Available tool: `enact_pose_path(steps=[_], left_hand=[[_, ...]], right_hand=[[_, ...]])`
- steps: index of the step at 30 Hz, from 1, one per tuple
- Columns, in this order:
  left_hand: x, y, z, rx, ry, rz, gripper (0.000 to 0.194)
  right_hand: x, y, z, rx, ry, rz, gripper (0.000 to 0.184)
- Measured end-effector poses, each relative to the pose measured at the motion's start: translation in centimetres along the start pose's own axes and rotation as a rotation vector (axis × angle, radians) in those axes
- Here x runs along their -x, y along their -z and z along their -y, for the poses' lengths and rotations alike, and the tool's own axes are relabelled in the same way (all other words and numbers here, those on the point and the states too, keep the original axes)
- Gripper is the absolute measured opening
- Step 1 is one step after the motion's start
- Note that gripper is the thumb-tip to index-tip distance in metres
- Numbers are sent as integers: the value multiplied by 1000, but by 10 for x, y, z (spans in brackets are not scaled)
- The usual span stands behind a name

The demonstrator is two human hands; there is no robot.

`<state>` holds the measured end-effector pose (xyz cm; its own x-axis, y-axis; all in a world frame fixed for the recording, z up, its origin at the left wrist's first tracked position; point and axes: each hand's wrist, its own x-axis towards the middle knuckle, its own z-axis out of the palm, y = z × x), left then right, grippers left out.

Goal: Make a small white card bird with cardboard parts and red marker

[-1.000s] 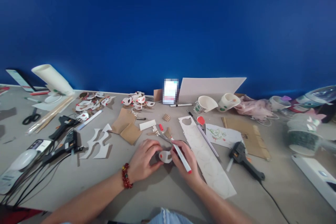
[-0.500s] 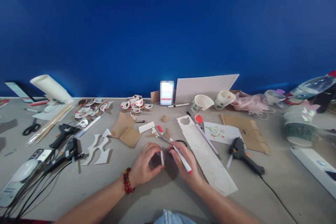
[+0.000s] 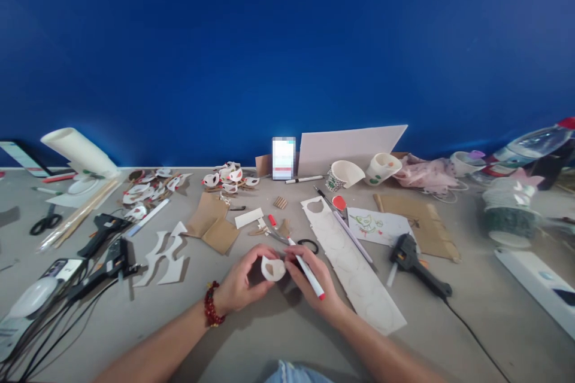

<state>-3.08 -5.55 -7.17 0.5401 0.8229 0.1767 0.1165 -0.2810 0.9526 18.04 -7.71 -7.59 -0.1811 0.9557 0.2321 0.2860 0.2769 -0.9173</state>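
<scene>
Cutout (image 3: 277,271), whitish, is pinched between thumb and fingers of the left hand (image 3: 241,285); the right hand (image 3: 322,274) has its fingers pressed around a red-ended marker (image 3: 309,274).

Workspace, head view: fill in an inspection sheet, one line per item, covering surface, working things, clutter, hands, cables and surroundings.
Surface: grey table, loose items spread over it.
Working things: white cutout with a brown patch; white marker with a red end.
Clutter: red-and-white cutouts piled toward the back; paper strip, scissors, three glue guns.
Hands: left hand has the cutout in its grip; right hand grips the marker.
Cables: dark cables, one from the right-side glue gun, several bunched at left.
Surroundings: blue wall behind; lit screen, content blurred.
</scene>
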Motion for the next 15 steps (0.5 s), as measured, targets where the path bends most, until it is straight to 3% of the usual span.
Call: enact_pose_path(steps=[8, 15], left_hand=[[4, -3, 1, -281, 5, -11, 35], [4, -5, -1, -468, -88, 4, 32]], right_hand=[[-1, 2, 3, -7, -10, 33, 17], [-5, 0, 0, 100, 49, 29, 21]])
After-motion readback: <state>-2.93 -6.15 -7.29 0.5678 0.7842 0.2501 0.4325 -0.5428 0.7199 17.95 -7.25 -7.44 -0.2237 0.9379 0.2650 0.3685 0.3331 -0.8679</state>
